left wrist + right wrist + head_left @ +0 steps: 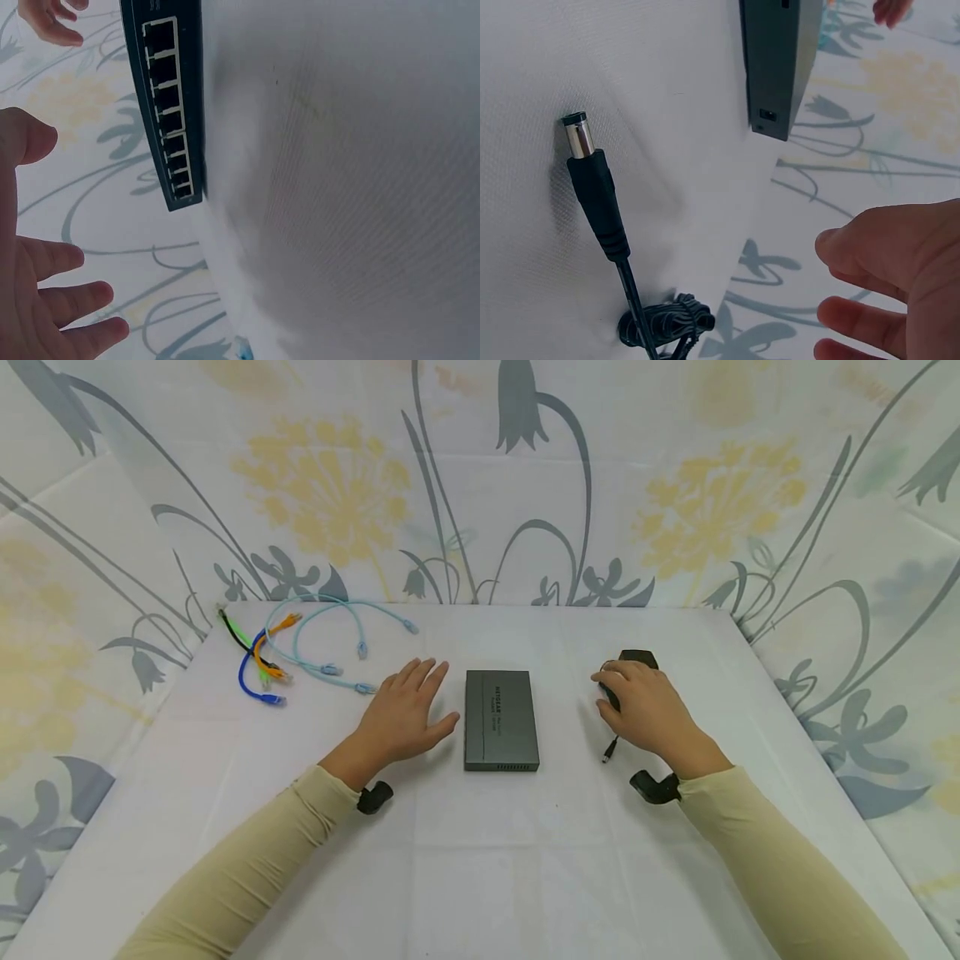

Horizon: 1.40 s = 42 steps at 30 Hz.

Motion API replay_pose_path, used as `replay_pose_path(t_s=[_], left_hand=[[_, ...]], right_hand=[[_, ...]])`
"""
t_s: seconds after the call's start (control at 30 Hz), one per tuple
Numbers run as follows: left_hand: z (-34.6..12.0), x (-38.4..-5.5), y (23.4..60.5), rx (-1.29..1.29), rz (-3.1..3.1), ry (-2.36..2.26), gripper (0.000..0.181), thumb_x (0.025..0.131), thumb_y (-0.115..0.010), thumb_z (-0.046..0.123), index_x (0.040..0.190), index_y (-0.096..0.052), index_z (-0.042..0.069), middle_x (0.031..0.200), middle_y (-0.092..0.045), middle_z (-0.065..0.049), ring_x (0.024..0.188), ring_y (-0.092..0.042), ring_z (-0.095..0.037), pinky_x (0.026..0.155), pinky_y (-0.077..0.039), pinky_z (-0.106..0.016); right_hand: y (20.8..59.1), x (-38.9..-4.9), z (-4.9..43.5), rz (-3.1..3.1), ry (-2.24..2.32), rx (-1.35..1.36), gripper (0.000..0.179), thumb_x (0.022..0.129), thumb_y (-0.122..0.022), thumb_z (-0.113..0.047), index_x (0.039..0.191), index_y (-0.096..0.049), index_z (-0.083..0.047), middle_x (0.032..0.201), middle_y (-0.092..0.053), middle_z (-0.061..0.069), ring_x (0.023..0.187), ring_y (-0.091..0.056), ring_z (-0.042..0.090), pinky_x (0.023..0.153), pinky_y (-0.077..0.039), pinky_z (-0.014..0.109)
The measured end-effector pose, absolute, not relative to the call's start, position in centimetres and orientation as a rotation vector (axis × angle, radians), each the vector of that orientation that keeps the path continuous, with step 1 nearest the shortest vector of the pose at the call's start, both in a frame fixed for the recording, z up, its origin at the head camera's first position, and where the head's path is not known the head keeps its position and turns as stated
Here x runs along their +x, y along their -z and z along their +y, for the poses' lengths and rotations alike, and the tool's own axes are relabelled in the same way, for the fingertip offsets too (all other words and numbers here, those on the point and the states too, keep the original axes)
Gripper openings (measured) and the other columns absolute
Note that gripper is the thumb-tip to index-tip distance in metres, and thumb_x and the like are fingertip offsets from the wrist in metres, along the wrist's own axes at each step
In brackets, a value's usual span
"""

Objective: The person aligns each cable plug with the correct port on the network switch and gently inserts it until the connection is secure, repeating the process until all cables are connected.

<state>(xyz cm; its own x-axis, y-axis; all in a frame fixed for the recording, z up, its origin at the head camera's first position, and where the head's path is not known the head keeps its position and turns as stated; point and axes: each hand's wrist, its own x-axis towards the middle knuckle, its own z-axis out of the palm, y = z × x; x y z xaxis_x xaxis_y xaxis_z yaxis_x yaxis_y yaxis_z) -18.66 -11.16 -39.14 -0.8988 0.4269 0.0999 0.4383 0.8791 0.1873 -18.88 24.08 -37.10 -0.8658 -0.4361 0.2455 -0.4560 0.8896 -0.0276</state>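
A dark grey NETGEAR network switch (501,720) lies flat on the white table. Just left of it hovers my left hand (405,714), fingers extended and holding nothing. The left wrist view shows a row of ports (171,112) along the switch's side. My right hand (651,706) is over a black power adapter (639,656), partly hiding it. In the right wrist view the right fingers are loosely bent above the table and hold nothing. The adapter's barrel plug (598,202) lies on the cloth beside its bundled cord (667,322).
At the back left lie several network cables: light blue (300,647), blue (243,681), orange (258,652), black (236,637) and green (238,628). Flower-patterned cloth (465,485) hangs behind and at both sides of the table.
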Motion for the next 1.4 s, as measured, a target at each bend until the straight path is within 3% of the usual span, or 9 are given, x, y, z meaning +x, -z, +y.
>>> replay_pose_path(t_s=[0.57,0.83,1.0,1.4], left_hand=[[-9.7,-17.7,39.9,-0.802,-3.015,0.503,0.074,0.095,-0.050,0.049,0.153,-0.027,0.009,0.155,-0.032,-0.016,0.145,-0.029,-0.036,0.112,-0.034,-0.054],[-8.8,-17.1,40.1,-0.862,-3.082,0.656,0.076,0.095,-0.053,0.049,0.154,-0.023,0.010,0.158,-0.026,-0.014,0.148,-0.023,-0.034,0.117,-0.029,-0.051],[-8.3,-17.1,40.6,-0.915,-3.112,0.684,0.080,0.094,-0.055,0.051,0.155,-0.021,0.011,0.160,-0.022,-0.012,0.149,-0.018,-0.032,0.117,-0.029,-0.049],[-7.5,-16.6,41.5,-1.021,-3.113,0.732,0.086,0.090,-0.062,0.053,0.155,-0.022,0.015,0.162,-0.015,-0.011,0.151,-0.009,-0.033,0.118,-0.027,-0.051]], right_hand=[[38.4,-18.8,25.0,-2.924,-0.126,0.767,0.022,0.084,-0.064,-0.006,0.105,-0.070,-0.006,0.115,-0.065,0.015,0.112,-0.059,0.038,0.086,-0.049,0.056],[38.8,-18.6,25.2,-2.930,-0.180,0.884,0.025,0.078,-0.059,0.004,0.097,-0.073,-0.005,0.102,-0.067,0.011,0.098,-0.063,0.033,0.081,-0.051,0.047],[39.0,-18.4,25.2,-2.944,-0.150,0.922,0.026,0.075,-0.059,0.006,0.093,-0.073,-0.007,0.094,-0.066,0.008,0.090,-0.062,0.030,0.079,-0.050,0.048],[39.6,-17.9,25.7,-3.010,-0.184,0.962,0.033,0.071,-0.057,0.009,0.091,-0.074,-0.011,0.096,-0.068,0.004,0.091,-0.064,0.030,0.081,-0.051,0.049]])
